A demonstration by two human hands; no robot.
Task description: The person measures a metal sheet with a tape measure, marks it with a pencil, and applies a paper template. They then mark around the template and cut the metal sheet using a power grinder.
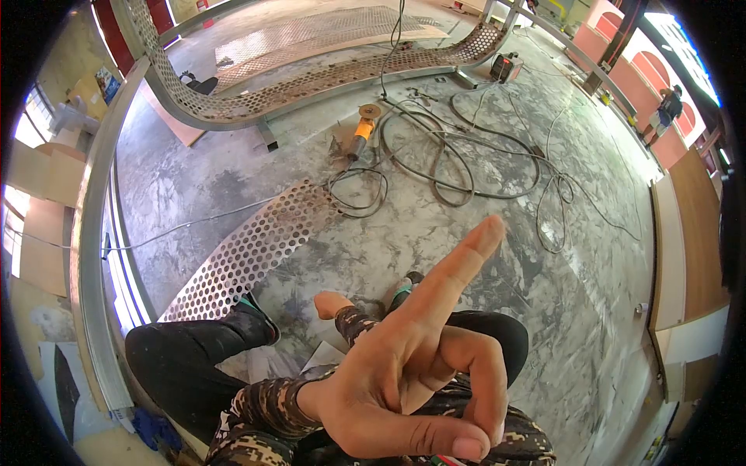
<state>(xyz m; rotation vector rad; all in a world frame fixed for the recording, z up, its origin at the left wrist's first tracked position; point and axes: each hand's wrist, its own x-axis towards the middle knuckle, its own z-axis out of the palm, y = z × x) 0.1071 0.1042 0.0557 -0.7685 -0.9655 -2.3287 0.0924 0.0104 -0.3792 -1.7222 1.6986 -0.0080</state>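
Note:
Large in the foreground, my left hand (404, 373) is raised. One finger stretches out toward the upper right, and my thumb tip meets another bent finger, with nothing visible between them. Beyond it my right hand (332, 304) shows small and rounded above the floor; its separate fingers cannot be made out, and its forearm is partly hidden behind my left hand. A perforated metal sheet (241, 256) lies left of my right hand. Farther forward, an orange angle grinder (362, 138) rests on the floor with its disc upward, apart from both hands.
Looped black cables (466, 190) spread over the concrete floor (590, 311). A curved metal frame with perforated sheet (311, 97) stands ahead; another perforated sheet (311, 35) lies behind it. A small machine (506, 67) sits beyond the cables. Boards (691, 233) line the right, where a person (665, 113) stands.

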